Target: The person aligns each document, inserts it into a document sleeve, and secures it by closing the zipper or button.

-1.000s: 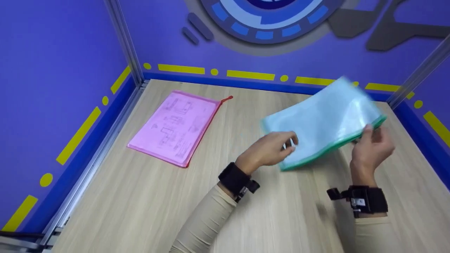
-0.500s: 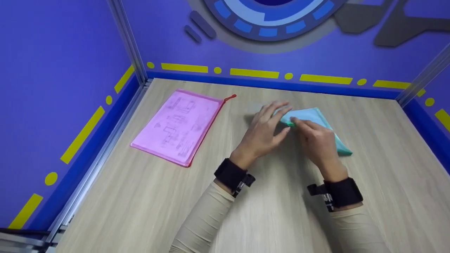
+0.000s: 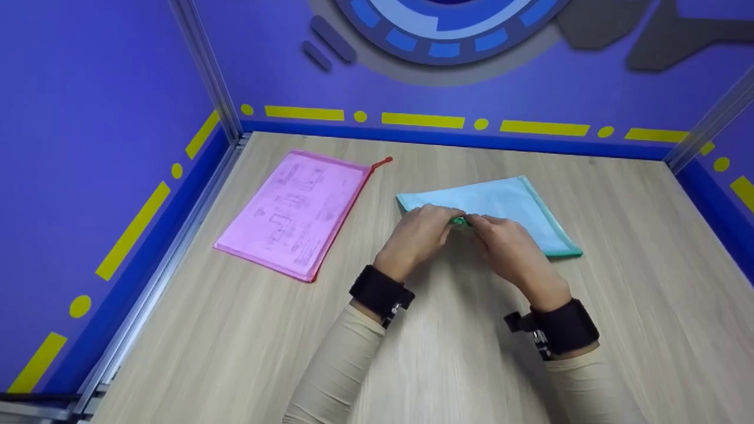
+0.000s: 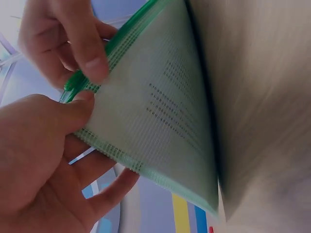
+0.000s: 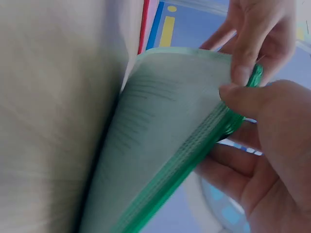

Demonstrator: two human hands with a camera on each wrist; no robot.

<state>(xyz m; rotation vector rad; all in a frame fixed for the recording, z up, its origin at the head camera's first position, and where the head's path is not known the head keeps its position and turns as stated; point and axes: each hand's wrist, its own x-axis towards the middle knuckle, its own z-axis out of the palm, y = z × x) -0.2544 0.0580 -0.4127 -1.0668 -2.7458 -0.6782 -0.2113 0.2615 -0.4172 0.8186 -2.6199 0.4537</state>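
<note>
A mesh zipper pouch [image 3: 500,197] with green edging lies on the table, its near corner lifted toward me. My left hand [image 3: 415,238] pinches that corner between thumb and fingers. Right beside it, my right hand [image 3: 512,247] pinches the green zipper edge. The two thumbs nearly meet in both wrist views. A green zipper end [image 4: 73,83] sticks out between the hands in the left wrist view. Printed lines show through the pouch's pale side [image 5: 155,107] in the right wrist view.
A pink zipper pouch [image 3: 294,215] with a printed drawing inside lies flat at left, its red pull tab [image 3: 383,162] pointing to the back right. Blue-purple walls [image 3: 436,88] stand behind and along both sides of the wooden table [image 3: 247,353].
The right hand has swung the green pouch down from the right onto the table. My left hand has come to its near corner and now pinches it; both hands have drawn together.
</note>
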